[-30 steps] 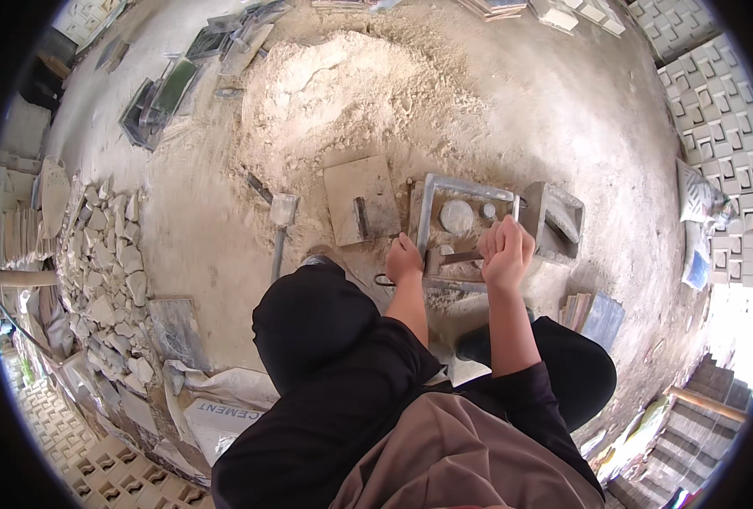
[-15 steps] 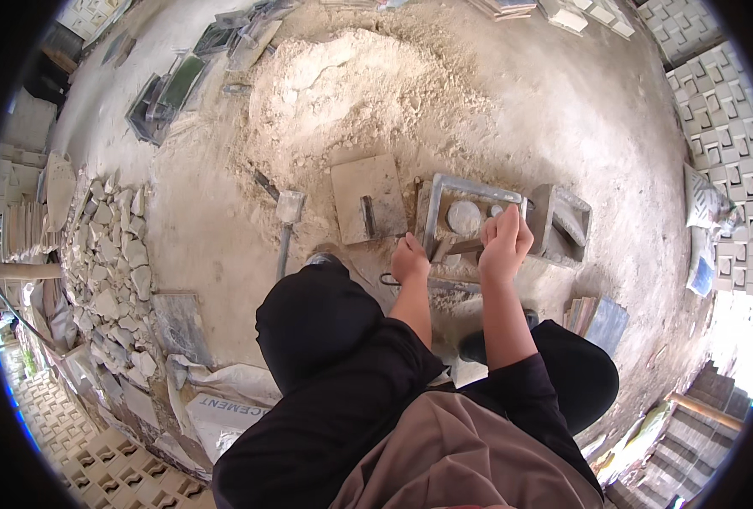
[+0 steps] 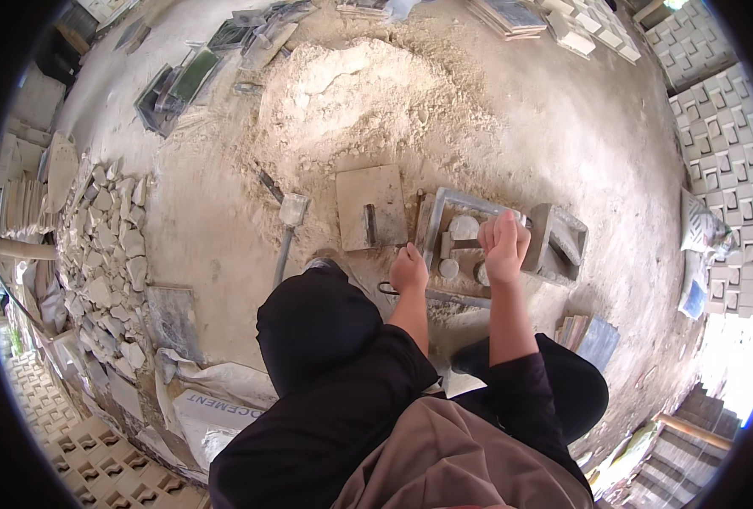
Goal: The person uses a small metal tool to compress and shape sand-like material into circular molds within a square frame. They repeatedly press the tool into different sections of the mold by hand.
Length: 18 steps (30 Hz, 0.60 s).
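Note:
A grey metal mould frame (image 3: 457, 200) lies on the sandy ground in front of me, with round pale inserts and a dark bar (image 3: 459, 245) inside it. My right hand (image 3: 503, 246) is a closed fist over the mould's right side, at the end of that bar. At the mould's near-left rim my left hand (image 3: 408, 268) has its fingers curled down on the edge. Both forearms reach out over my black-clad knees.
A flat square board (image 3: 372, 204) carrying a small trowel lies left of the mould, with a second mould (image 3: 560, 242) to the right. Also here are a shovel (image 3: 289, 222), a sand pile (image 3: 368, 93), broken tile pieces (image 3: 105, 246), a cement bag (image 3: 215, 411) and patterned blocks (image 3: 724, 136).
My right hand has risen a little over the mould's right side. The left hand has stayed at the near-left rim.

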{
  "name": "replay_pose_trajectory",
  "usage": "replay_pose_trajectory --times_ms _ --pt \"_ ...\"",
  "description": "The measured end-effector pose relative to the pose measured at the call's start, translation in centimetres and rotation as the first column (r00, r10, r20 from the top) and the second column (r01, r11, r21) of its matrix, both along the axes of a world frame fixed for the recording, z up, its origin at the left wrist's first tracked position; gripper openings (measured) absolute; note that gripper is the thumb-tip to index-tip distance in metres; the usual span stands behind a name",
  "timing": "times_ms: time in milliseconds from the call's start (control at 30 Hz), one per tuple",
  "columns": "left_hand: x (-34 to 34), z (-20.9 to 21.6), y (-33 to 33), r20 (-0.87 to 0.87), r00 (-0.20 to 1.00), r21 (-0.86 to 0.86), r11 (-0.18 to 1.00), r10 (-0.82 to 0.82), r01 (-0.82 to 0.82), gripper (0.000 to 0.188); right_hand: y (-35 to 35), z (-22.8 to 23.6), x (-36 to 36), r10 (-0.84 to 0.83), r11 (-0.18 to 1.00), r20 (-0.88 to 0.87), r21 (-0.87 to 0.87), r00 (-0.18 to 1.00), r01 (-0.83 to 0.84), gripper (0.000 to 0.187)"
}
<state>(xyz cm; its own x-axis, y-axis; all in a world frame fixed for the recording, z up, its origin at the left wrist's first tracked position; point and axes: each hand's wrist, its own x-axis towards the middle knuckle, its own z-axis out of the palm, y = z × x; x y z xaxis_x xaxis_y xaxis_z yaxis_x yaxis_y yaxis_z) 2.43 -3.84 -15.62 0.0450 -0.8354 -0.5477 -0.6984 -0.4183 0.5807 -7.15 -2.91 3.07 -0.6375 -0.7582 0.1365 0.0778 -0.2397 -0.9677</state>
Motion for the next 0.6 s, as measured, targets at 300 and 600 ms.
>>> replay_pose_trajectory --times_ms 300,600 --pt "0.0 -0.2 0.0 0.013 1.000 0.024 1.000 0.013 -0.014 0.045 -0.2 0.4 -1.2 0.226 0.973 0.054 0.028 0.973 -0.228 0.056" --pt "0.0 0.2 0.0 0.011 0.999 0.025 0.999 0.041 -0.041 0.044 2.0 0.5 -1.5 0.432 0.901 -0.041 0.067 0.901 -0.429 0.051"
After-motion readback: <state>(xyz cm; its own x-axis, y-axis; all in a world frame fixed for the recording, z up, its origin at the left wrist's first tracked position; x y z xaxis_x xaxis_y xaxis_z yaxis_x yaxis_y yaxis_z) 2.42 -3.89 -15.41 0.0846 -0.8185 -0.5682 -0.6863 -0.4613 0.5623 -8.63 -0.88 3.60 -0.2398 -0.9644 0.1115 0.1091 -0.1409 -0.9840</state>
